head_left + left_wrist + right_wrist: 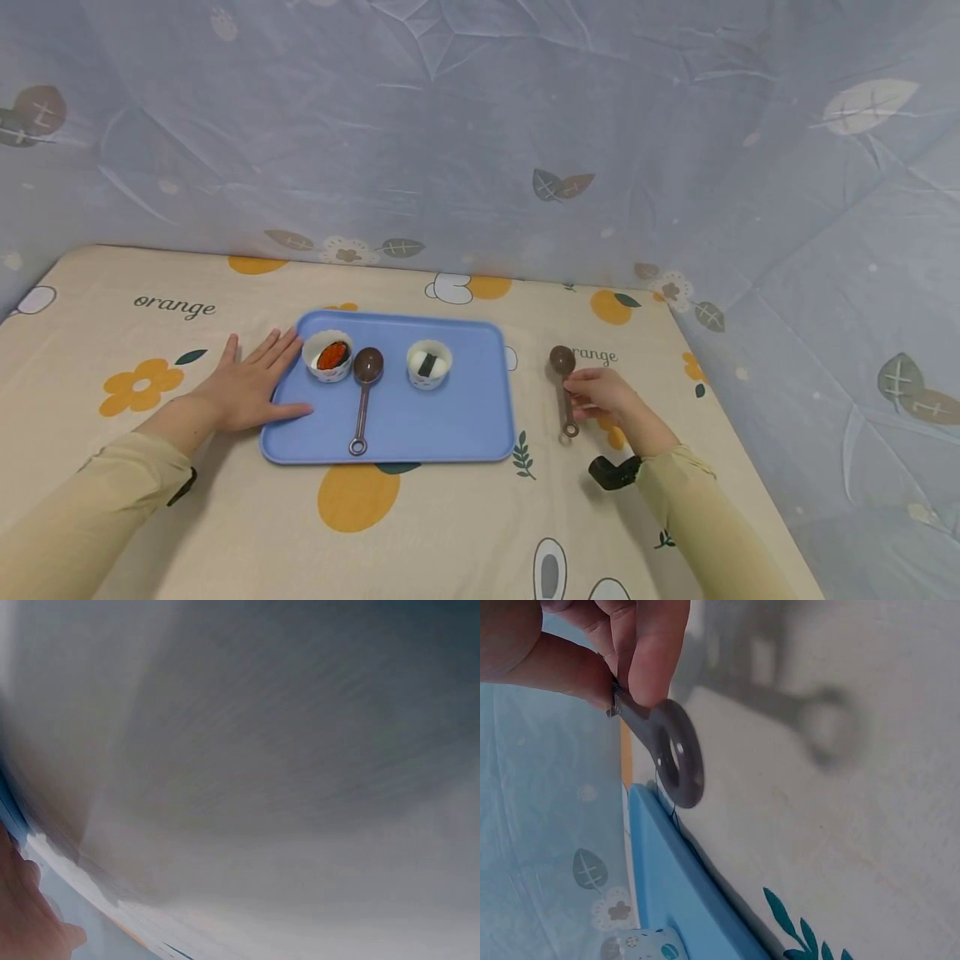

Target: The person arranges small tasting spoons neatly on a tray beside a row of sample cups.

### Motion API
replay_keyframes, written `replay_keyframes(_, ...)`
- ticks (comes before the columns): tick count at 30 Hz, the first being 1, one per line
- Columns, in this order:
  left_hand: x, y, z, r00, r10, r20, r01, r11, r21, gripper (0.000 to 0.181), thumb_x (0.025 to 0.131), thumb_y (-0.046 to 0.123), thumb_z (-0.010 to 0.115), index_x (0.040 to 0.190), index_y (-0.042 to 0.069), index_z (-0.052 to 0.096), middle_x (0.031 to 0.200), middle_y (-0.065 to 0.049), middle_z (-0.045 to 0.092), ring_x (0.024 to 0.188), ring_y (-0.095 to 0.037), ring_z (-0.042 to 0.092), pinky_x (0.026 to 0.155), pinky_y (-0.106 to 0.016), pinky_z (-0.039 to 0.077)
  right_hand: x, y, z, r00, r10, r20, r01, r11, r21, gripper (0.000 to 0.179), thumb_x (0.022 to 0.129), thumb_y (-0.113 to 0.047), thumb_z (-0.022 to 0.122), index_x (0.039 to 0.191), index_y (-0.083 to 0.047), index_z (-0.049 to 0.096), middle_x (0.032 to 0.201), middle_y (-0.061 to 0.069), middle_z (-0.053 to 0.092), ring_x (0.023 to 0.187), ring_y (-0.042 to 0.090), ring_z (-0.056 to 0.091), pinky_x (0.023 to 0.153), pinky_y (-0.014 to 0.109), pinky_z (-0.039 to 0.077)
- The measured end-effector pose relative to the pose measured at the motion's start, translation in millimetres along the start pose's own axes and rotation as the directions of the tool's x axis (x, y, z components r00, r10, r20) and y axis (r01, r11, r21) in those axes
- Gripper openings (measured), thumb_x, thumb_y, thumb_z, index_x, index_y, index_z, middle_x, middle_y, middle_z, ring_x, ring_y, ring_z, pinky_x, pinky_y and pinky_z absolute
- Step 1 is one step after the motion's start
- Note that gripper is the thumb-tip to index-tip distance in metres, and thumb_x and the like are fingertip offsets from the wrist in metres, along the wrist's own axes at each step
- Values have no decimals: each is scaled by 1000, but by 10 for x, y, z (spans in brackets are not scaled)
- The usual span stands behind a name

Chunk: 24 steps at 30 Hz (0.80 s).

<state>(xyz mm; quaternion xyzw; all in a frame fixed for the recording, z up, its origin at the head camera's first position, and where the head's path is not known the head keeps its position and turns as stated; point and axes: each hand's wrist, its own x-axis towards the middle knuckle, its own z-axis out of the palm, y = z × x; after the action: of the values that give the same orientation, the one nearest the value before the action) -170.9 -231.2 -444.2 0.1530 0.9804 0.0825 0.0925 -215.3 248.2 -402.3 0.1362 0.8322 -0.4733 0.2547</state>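
In the head view a blue tray [457,429] lies on the table. My left hand [251,387] rests at its left edge, fingers spread and straight, thumb over the rim. On the tray a brown spoon [363,408] lies between a white cup [313,350] holding a red-topped sushi piece [332,356] and a second white cup [425,382] with a white piece with a dark band [427,364]. Right of the tray, my right hand [603,392] pinches another brown spoon [562,362] by its handle. In the right wrist view its ring end [679,754] hangs above the cloth, apart from its shadow.
A cream tablecloth [247,533] printed with oranges, flowers and leaves covers the table. Grey-blue fabric [480,150] hangs behind and on the right side. The left wrist view shows mostly blurred pale cloth, with part of the hand at its lower left.
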Motion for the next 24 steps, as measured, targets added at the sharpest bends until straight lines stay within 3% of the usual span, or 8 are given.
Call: replay_keyframes(24, 9, -23, 12, 1000, 23, -7, -22, 999, 41, 109, 77, 73, 49, 147, -4, 15, 154, -23, 13, 141, -43, 15, 106, -72, -2, -47, -91, 78, 998, -65, 21, 65, 998, -11, 33, 94, -15, 53, 118, 7, 55, 81, -2, 59, 73, 9, 56, 67, 22, 55)
